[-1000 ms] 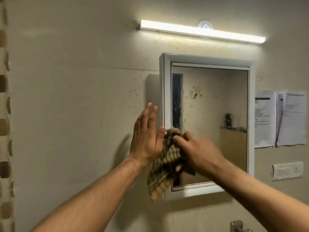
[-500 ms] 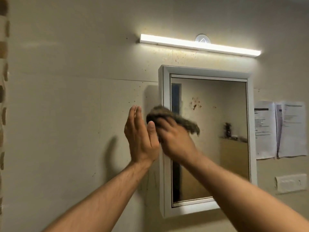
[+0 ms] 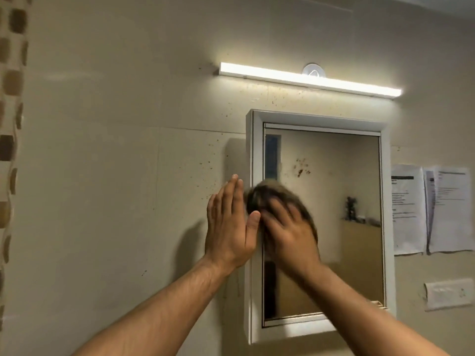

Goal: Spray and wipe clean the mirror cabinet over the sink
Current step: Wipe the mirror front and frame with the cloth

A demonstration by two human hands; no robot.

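Note:
The white-framed mirror cabinet (image 3: 383, 201) hangs on the beige wall, with brown specks on the upper glass. My right hand (image 3: 288, 232) presses a bunched brown checked cloth (image 3: 267, 192) against the left part of the mirror; hand and cloth are blurred by motion, so the grip is unclear. My left hand (image 3: 228, 222) is held upright with straight fingers beside the cabinet's left edge, its thumb close to the cloth hand. No spray bottle is in view.
A lit tube light (image 3: 308, 79) runs above the cabinet. Printed papers (image 3: 431, 209) hang on the wall to the right, with a switch plate (image 3: 448, 294) below them. Brown specks dot the wall. A mosaic tile strip (image 3: 10, 150) borders the far left.
My right hand has bunched the hanging cloth and carried it up the left side of the mirror. The left hand rose alongside. The view has tilted upward.

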